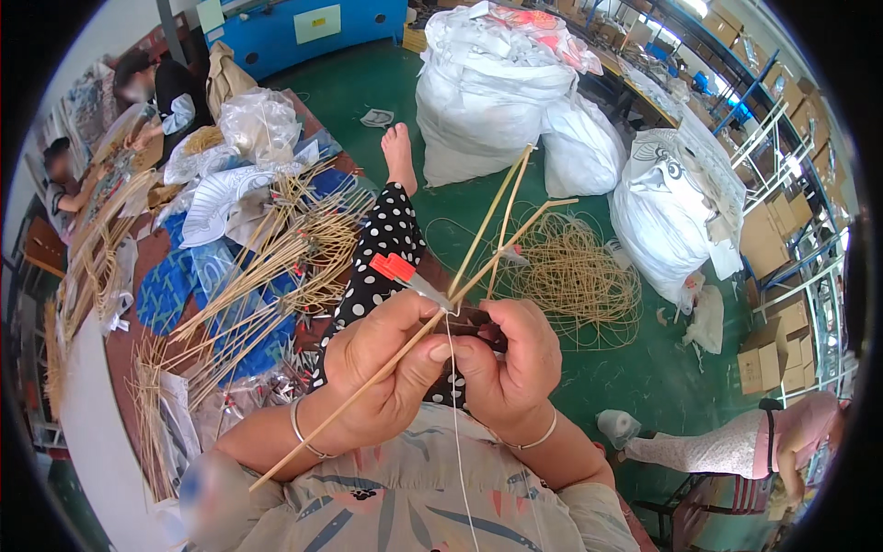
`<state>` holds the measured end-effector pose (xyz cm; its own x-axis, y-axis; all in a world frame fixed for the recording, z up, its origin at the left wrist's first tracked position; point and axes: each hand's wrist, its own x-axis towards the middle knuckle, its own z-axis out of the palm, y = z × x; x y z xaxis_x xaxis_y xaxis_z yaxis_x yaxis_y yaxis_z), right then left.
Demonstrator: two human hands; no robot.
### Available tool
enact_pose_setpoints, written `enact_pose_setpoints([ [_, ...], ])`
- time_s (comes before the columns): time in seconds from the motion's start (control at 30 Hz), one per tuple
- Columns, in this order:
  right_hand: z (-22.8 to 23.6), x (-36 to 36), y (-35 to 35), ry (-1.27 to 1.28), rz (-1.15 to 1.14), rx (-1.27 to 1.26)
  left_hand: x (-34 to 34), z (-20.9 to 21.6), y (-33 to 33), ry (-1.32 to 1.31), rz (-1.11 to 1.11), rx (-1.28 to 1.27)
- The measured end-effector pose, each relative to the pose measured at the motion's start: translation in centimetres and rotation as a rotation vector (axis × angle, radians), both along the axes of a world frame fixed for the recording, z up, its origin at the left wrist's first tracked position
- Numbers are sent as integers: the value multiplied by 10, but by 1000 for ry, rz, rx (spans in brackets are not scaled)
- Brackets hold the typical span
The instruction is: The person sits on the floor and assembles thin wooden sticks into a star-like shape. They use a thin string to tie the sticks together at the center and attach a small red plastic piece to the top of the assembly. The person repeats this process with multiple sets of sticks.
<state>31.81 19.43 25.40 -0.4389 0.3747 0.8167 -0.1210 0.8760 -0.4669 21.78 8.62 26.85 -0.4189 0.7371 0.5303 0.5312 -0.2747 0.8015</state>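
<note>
Centrally: pale strips and white thread between two hands

Nearest, a white thread (457,442) hangs over the person's shirt (395,497) from the point where several slender, cane-like strips (501,251) meet above the lap. The strips should prove light, springy and liable to split if bent sharply; the meeting point seems the surest place to pinch. The thread is probably soft and limp. The left hand (382,359) clamps the strips between thumb and forefinger, beside a red-ended metal piece (394,267). The right hand (510,363), fingers curled, meets it thumb to thumb; what it grips cannot be told. Beyond lie bundled sticks (267,267) at left, a loose coil (579,285) at right and, farthest, a bulging white sack (487,101).
</note>
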Motion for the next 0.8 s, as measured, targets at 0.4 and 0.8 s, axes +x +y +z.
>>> enact_pose_setpoints([
  [0.4, 0, -1, 5, 17, 7, 86, 0, 2, 2, 32, -47, -6],
  [0.8, 2, 1, 6, -2, 55, -6, 1, -5, 2, 53, -5, -16],
])
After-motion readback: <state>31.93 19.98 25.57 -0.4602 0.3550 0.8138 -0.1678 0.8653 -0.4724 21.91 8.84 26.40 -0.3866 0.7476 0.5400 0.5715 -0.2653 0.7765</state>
